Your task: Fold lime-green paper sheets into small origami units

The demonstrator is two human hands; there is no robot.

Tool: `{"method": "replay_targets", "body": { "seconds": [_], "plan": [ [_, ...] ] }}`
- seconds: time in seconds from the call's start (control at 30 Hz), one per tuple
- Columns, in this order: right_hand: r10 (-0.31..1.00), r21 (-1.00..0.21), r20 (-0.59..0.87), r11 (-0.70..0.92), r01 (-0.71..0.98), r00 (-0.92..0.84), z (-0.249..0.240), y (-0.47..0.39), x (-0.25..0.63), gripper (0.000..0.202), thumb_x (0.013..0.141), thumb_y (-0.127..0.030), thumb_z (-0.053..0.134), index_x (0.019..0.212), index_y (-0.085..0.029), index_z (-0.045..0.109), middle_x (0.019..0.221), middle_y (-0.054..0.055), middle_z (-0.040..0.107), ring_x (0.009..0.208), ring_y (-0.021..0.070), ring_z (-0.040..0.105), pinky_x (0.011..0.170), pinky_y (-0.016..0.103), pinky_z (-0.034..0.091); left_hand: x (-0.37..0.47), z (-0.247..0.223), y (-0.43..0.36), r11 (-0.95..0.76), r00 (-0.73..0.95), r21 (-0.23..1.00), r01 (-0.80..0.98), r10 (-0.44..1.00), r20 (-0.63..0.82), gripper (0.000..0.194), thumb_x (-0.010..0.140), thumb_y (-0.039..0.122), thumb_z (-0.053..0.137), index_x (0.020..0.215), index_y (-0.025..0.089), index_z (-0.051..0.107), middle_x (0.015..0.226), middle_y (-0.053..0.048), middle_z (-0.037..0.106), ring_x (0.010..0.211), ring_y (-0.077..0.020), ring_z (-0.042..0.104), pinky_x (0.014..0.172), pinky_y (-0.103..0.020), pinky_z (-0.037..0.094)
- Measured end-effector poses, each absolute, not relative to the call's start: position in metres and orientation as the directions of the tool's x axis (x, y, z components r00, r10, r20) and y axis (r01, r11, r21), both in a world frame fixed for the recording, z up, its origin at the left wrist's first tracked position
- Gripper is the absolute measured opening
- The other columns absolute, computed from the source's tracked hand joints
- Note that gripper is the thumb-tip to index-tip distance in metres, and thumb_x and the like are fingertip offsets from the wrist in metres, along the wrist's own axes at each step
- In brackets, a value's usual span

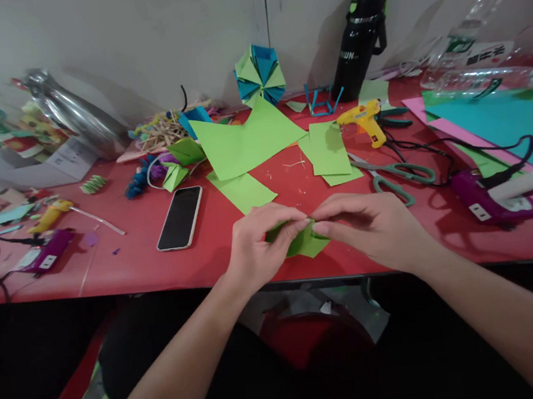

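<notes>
Close to the table's front edge, a folded piece of green paper [308,244] is pinched between both hands. My left hand [263,242] grips its left side, thumb and fingers closed at the top. From the right, my right hand [371,225] pinches the same paper, its fingertips meeting those of the left. The fingers hide part of the folds. Just beyond the hands lie a large green sheet [249,139], a smaller green piece [244,191] and a stack of green rectangles [331,148].
Left of the hands lies a phone [180,218]. Scissors [403,175], a yellow glue gun [365,122] and a purple power strip [497,202] with cables are on the right. At the back stand a blue-green paper ornament [260,75], a black bottle [358,43] and a steel jug [81,116].
</notes>
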State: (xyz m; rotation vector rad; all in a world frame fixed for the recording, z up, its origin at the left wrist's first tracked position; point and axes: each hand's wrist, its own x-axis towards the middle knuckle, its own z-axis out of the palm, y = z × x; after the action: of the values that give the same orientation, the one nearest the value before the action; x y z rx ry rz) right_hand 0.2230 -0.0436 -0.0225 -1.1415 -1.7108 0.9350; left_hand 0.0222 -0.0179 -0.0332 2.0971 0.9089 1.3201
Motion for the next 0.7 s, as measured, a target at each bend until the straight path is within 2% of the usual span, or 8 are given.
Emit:
{"method": "replay_targets", "body": {
  "seconds": [0.17, 0.3, 0.4, 0.57, 0.7],
  "plan": [
    [0.951, -0.901, 0.24, 0.293, 0.32, -0.196, -0.021, -0.044, 0.222, 0.012, 0.088, -0.035, 0.072, 0.089, -0.024, 0.075, 0.089, 0.002, 0.076, 0.079, 0.0174, 0.068, 0.074, 0.028, 0.056, 0.024, -0.032, -0.018, -0.638, 0.304, 0.733, 0.238, 0.765, 0.567, 0.001, 0.085, 0.02, 0.075, 0.085, 0.021, 0.076, 0.081, -0.001, 0.077, 0.073, -0.0137, 0.071, 0.073, -0.026, 0.056],
    [0.943, -0.873, 0.222, 0.305, 0.381, -0.246, -0.02, -0.045, 0.224, 0.012, 0.093, -0.033, 0.066, 0.089, -0.023, 0.073, 0.088, 0.001, 0.074, 0.078, 0.0162, 0.066, 0.073, 0.028, 0.052, 0.022, -0.03, -0.016, -0.595, 0.325, 0.774, 0.219, 0.792, 0.517, 0.003, 0.082, 0.021, 0.079, 0.084, 0.021, 0.078, 0.079, -0.001, 0.078, 0.07, -0.0128, 0.07, 0.071, -0.025, 0.056],
    [0.935, -0.849, 0.244, 0.334, 0.41, -0.256, -0.02, -0.045, 0.227, 0.013, 0.095, -0.031, 0.062, 0.089, -0.023, 0.07, 0.088, 0.002, 0.072, 0.078, 0.0162, 0.064, 0.072, 0.028, 0.051, 0.017, -0.028, -0.014, -0.579, 0.355, 0.792, 0.195, 0.794, 0.493, 0.007, 0.082, 0.021, 0.079, 0.089, 0.021, 0.078, 0.084, -0.002, 0.079, 0.074, -0.0141, 0.072, 0.071, -0.025, 0.057],
    [0.903, -0.77, 0.374, 0.43, 0.471, -0.212, -0.021, -0.043, 0.232, 0.008, 0.096, -0.025, 0.06, 0.089, -0.023, 0.064, 0.089, 0.004, 0.07, 0.08, 0.0178, 0.064, 0.074, 0.031, 0.05, 0.005, -0.024, -0.009, -0.586, 0.387, 0.79, 0.179, 0.78, 0.491, 0.026, 0.08, 0.023, 0.08, 0.107, 0.021, 0.076, 0.102, -0.007, 0.078, 0.093, -0.0202, 0.072, 0.086, -0.033, 0.057],
    [0.821, -0.643, 0.52, 0.559, 0.524, -0.238, -0.025, -0.042, 0.234, 0.007, 0.094, -0.019, 0.061, 0.089, -0.023, 0.063, 0.091, 0.004, 0.07, 0.085, 0.0186, 0.066, 0.078, 0.032, 0.051, 0.001, -0.024, -0.008, -0.553, 0.38, 0.803, 0.22, 0.807, 0.452, 0.028, 0.081, 0.024, 0.08, 0.108, 0.021, 0.075, 0.105, -0.008, 0.077, 0.094, -0.0203, 0.071, 0.084, -0.033, 0.057]
  ]
}}
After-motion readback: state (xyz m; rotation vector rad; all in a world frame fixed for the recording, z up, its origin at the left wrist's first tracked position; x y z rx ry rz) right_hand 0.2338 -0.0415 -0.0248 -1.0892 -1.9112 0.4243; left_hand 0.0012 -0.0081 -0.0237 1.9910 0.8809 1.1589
